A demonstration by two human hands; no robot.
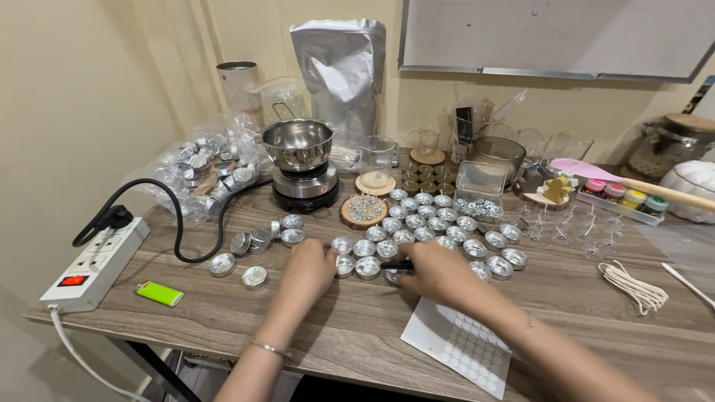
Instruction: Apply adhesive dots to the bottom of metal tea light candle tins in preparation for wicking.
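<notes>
Wood-grain bench [350,327] set against a cream wall, with a framed board [558,37] overhead. Crowded along the rear: steel bowl [298,143] on a small black hotplate [304,187], silver foil pouch [341,67], glass beakers, lidded jar at far right. Clustered at centre: rows of small metal tealight cups [424,227], more loose ones to the left and a clear bag of them behind. White power strip [95,264] at the left edge, black cable looping to the hotplate; green lighter [159,293] just beside it. White sticker sheet [462,346] overhanging the near edge; coil of white wick cord [633,286] to the right. Bare wood only along the near left and near right. Left hand [309,269] resting at the front row of cups, grip curled over one, cup itself hidden. Right hand [436,272] closed in a pinch on a thin black tool [396,265], tip pointing left toward a cup [368,266] between both hands. Cut off: both forearms at the bottom, jar and white dish at the right. Hard to make out: wick tabs [573,223], small and glassy against the wood.
</notes>
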